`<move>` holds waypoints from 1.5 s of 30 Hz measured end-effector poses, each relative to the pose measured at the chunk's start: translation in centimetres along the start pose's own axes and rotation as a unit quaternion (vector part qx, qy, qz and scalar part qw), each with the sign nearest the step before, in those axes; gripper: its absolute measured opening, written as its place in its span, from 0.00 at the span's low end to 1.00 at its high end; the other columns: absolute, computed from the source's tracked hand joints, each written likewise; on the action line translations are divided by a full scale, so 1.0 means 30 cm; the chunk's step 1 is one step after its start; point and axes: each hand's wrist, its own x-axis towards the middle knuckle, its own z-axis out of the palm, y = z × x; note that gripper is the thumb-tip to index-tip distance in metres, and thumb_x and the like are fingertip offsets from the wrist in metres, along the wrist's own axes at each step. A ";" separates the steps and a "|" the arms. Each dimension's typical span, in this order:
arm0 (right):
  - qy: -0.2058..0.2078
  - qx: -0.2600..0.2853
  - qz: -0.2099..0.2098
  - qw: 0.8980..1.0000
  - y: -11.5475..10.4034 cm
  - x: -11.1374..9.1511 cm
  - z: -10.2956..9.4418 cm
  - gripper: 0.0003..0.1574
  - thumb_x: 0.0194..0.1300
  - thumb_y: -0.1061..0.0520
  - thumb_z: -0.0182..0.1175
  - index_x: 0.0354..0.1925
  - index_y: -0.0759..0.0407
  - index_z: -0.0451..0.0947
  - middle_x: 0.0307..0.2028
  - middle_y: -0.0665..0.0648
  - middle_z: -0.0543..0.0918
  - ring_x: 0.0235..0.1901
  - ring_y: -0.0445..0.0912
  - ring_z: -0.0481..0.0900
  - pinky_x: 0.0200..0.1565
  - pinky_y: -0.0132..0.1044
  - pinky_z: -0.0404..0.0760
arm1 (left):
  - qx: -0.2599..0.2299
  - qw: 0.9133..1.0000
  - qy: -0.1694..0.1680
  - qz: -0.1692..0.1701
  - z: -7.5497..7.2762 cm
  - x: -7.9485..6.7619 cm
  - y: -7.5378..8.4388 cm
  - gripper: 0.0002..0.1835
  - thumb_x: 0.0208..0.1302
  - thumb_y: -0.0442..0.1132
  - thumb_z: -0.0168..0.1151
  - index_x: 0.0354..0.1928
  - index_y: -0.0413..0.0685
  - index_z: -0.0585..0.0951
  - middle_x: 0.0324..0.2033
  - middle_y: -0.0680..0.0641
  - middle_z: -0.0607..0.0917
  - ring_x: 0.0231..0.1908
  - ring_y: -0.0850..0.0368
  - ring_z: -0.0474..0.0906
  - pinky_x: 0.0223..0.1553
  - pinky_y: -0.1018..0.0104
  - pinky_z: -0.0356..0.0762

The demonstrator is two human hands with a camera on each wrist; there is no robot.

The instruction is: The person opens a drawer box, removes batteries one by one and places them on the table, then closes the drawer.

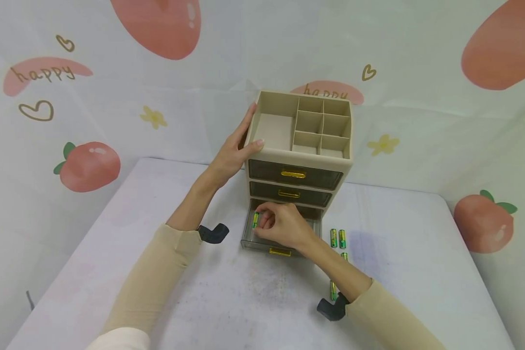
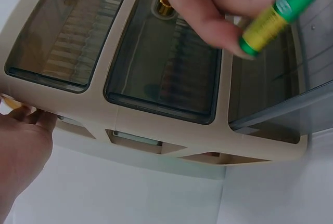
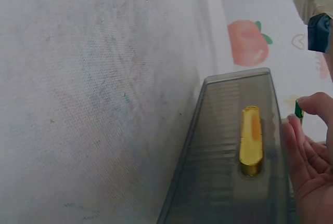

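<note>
A beige desktop drawer organizer (image 1: 299,156) stands on the table, its bottom drawer (image 1: 253,244) pulled out and the upper two closed. My left hand (image 1: 229,158) holds its upper left corner, thumb over the front rim and fingers along the side. Over the pulled-out drawer, my right hand (image 1: 286,226) pinches a green and yellow battery (image 1: 255,219) between thumb and fingertips. That battery (image 2: 270,21) looms large and tilted in the left wrist view. In the right wrist view, the drawer's gold handle (image 3: 251,141) faces the camera, with the right hand (image 3: 312,167) beside it.
Several more batteries (image 1: 334,238) lie on the table right of the organizer, some close to the right forearm. The organizer's top has divided compartments (image 1: 323,124). A printed cloth backdrop (image 1: 218,73) hangs behind the white table (image 1: 227,301).
</note>
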 end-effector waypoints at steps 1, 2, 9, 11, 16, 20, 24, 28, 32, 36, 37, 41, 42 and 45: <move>0.002 0.005 -0.002 1.000 -0.003 -0.005 -0.005 0.19 0.54 0.60 0.72 0.45 0.63 0.82 0.24 0.44 0.81 0.23 0.34 0.77 0.31 0.30 0.80 | 0.001 1.000 0.000 0.001 0.000 0.000 -0.001 0.42 0.73 0.33 0.51 0.80 0.50 0.40 0.79 0.52 0.40 0.77 0.50 0.39 0.72 0.52 0.47; 0.005 0.010 -0.004 1.000 -0.006 -0.010 -0.010 0.19 0.54 0.60 0.73 0.45 0.63 0.82 0.25 0.44 0.81 0.24 0.35 0.78 0.31 0.30 0.80 | 0.001 1.000 -0.001 0.002 0.000 0.000 -0.001 0.42 0.73 0.33 0.51 0.80 0.50 0.40 0.79 0.52 0.40 0.77 0.50 0.39 0.72 0.52 0.47; 0.022 0.039 -0.008 0.999 -0.021 -0.053 -0.043 0.21 0.54 0.60 0.73 0.46 0.62 0.82 0.26 0.44 0.82 0.25 0.36 0.79 0.31 0.31 0.81 | 0.003 1.000 -0.002 0.005 -0.001 -0.001 -0.001 0.41 0.73 0.32 0.51 0.80 0.49 0.40 0.79 0.51 0.39 0.77 0.49 0.38 0.72 0.52 0.48; 0.023 0.045 -0.009 0.999 -0.024 -0.066 -0.052 0.21 0.54 0.60 0.73 0.47 0.62 0.82 0.26 0.44 0.82 0.25 0.36 0.79 0.31 0.32 0.81 | 0.007 1.000 -0.003 0.005 -0.002 -0.001 -0.001 0.41 0.73 0.32 0.51 0.80 0.49 0.40 0.79 0.51 0.39 0.77 0.50 0.38 0.72 0.52 0.48; 0.014 0.044 -0.019 0.999 -0.024 -0.102 -0.069 0.23 0.55 0.59 0.74 0.49 0.61 0.81 0.28 0.43 0.82 0.26 0.35 0.80 0.33 0.33 0.81 | 0.009 1.000 -0.002 0.007 -0.007 -0.004 -0.001 0.41 0.73 0.31 0.51 0.79 0.47 0.41 0.79 0.49 0.39 0.77 0.50 0.36 0.73 0.54 0.46; 0.019 0.059 -0.033 0.998 -0.015 -0.140 -0.082 0.23 0.55 0.60 0.74 0.49 0.61 0.80 0.28 0.44 0.82 0.26 0.36 0.80 0.33 0.34 0.82 | 0.010 1.000 -0.003 0.011 -0.007 -0.003 0.001 0.41 0.73 0.31 0.51 0.79 0.45 0.41 0.79 0.48 0.39 0.77 0.49 0.37 0.73 0.53 0.45; 0.026 0.074 -0.040 0.996 -0.001 -0.184 -0.094 0.22 0.55 0.62 0.73 0.49 0.62 0.80 0.28 0.45 0.83 0.26 0.37 0.81 0.33 0.35 0.83 | 0.011 1.000 -0.001 0.013 -0.008 -0.001 0.007 0.42 0.72 0.30 0.52 0.79 0.44 0.42 0.79 0.47 0.41 0.77 0.49 0.38 0.73 0.54 0.46; 0.036 0.079 -0.042 0.995 0.015 -0.229 -0.105 0.23 0.53 0.65 0.74 0.49 0.62 0.80 0.28 0.46 0.83 0.26 0.38 0.81 0.32 0.35 0.83 | 0.011 1.000 0.002 0.008 -0.008 -0.002 0.010 0.42 0.72 0.30 0.53 0.79 0.45 0.42 0.79 0.48 0.41 0.77 0.49 0.39 0.73 0.55 0.47; 0.054 0.085 -0.054 0.993 0.028 -0.272 -0.123 0.27 0.50 0.69 0.74 0.49 0.60 0.79 0.28 0.47 0.83 0.26 0.39 0.81 0.32 0.35 0.83 | 0.006 1.000 0.004 0.012 -0.003 0.000 0.010 0.42 0.71 0.28 0.53 0.79 0.43 0.42 0.79 0.47 0.41 0.77 0.48 0.39 0.73 0.51 0.46; 0.065 0.080 -0.061 0.993 -0.030 -0.296 -0.166 0.27 0.46 0.75 0.73 0.47 0.68 0.79 0.27 0.52 0.83 0.25 0.42 0.81 0.30 0.36 0.83 | 0.004 1.000 0.005 0.011 0.001 0.003 0.011 0.43 0.71 0.28 0.53 0.79 0.43 0.42 0.79 0.47 0.41 0.77 0.47 0.39 0.73 0.49 0.46; 0.066 0.079 -0.061 0.993 -0.044 -0.300 -0.176 0.27 0.45 0.77 0.72 0.46 0.70 0.79 0.27 0.53 0.83 0.25 0.42 0.81 0.30 0.35 0.83 | 0.005 1.000 0.006 0.010 0.001 0.003 0.012 0.43 0.71 0.28 0.53 0.79 0.44 0.42 0.79 0.47 0.41 0.77 0.47 0.39 0.73 0.50 0.46; 0.070 0.071 -0.059 0.993 -0.073 -0.320 -0.208 0.27 0.43 0.79 0.71 0.45 0.74 0.78 0.26 0.54 0.83 0.25 0.42 0.81 0.29 0.35 0.83 | 0.006 1.000 0.008 0.007 0.000 0.002 0.014 0.43 0.71 0.29 0.54 0.79 0.45 0.42 0.79 0.48 0.41 0.77 0.47 0.40 0.72 0.52 0.48; 0.073 0.068 -0.062 0.993 -0.071 -0.327 -0.212 0.27 0.43 0.79 0.71 0.45 0.74 0.78 0.27 0.54 0.83 0.25 0.42 0.80 0.29 0.35 0.83 | 0.004 1.000 0.009 0.007 0.000 0.002 0.015 0.43 0.71 0.29 0.54 0.79 0.45 0.42 0.79 0.48 0.41 0.77 0.47 0.41 0.72 0.52 0.48; 0.079 0.063 -0.068 0.993 -0.068 -0.348 -0.222 0.28 0.43 0.80 0.70 0.46 0.74 0.78 0.26 0.54 0.82 0.25 0.41 0.80 0.30 0.34 0.82 | 0.000 1.000 0.010 0.007 0.000 0.001 0.015 0.43 0.71 0.29 0.54 0.79 0.45 0.42 0.79 0.48 0.41 0.77 0.47 0.40 0.72 0.51 0.48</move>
